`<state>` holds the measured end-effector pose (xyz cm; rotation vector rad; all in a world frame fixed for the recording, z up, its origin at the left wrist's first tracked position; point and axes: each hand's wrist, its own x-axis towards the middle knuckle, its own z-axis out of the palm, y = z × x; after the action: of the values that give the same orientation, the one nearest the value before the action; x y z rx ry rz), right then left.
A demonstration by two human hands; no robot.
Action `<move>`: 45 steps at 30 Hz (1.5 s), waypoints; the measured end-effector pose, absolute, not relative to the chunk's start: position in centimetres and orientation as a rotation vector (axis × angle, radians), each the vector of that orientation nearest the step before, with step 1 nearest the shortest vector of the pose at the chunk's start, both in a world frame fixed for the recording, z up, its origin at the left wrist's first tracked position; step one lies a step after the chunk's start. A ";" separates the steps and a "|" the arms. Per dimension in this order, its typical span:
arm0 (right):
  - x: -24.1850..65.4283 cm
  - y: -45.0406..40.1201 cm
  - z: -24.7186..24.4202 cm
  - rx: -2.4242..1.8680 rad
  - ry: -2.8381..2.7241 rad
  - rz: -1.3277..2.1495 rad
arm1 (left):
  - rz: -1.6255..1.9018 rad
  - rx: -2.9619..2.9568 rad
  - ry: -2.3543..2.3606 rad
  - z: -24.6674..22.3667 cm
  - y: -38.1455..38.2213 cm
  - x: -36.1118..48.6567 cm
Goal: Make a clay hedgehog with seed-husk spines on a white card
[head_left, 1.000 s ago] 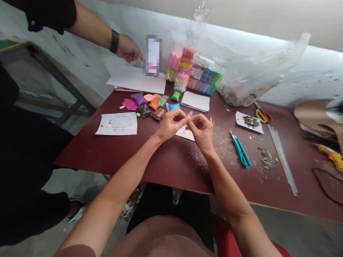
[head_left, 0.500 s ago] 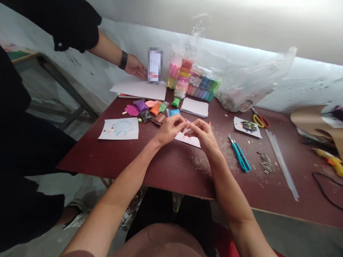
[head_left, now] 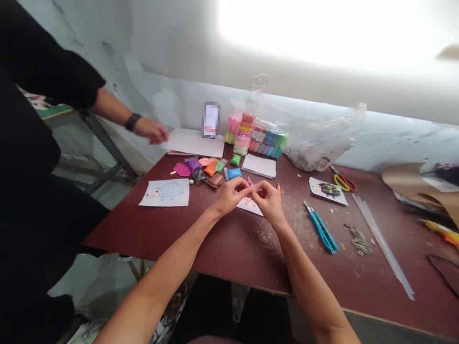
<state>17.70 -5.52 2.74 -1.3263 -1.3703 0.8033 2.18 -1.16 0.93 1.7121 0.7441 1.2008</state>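
My left hand point(head_left: 230, 195) and my right hand point(head_left: 267, 197) meet over the middle of the table, fingertips pinched together on a small pink packet point(head_left: 250, 182). Its lower part is hidden by my fingers. Beneath them lies a white card point(head_left: 250, 205) with orange lines, partly covered by my hands. A blue packet point(head_left: 234, 173) is just behind my left hand, among several coloured clay packets. An orange pen-like stick point(head_left: 278, 191) shows beside my right hand.
Left is a hedgehog drawing point(head_left: 167, 192); right are a decorated card point(head_left: 328, 190), scissors point(head_left: 344, 182), teal cutters point(head_left: 320, 227), seeds point(head_left: 359, 240) and clear sticks point(head_left: 383, 246). A phone point(head_left: 211, 120) leans at the back. A person's hand point(head_left: 152, 131) hovers at left.
The view has tilted upward. The other person's hand has drawn back left, away from the phone. More of the pink packet shows between my fingertips.
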 end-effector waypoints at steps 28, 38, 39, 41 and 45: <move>17.8 -5.8 2.8 -1.521 -1.459 0.382 | 1.215 1.082 0.691 2.2 -2.2 5.3; 18.1 -6.0 3.6 -1.472 -1.446 0.337 | 1.269 1.263 0.828 2.9 -2.5 6.6; 18.1 -6.0 3.7 -1.477 -1.447 0.328 | 1.291 1.287 0.853 2.8 -2.6 6.7; 18.1 -6.1 3.8 -1.480 -1.435 0.319 | 1.313 1.326 0.877 2.6 -2.7 6.6; 18.3 -6.1 4.0 -1.484 -1.370 0.343 | 1.295 1.416 0.865 2.5 -2.4 6.3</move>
<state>18.25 -6.10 4.01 -1.4843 -1.3704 0.3434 6.34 -2.36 2.49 1.4160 0.8655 1.2948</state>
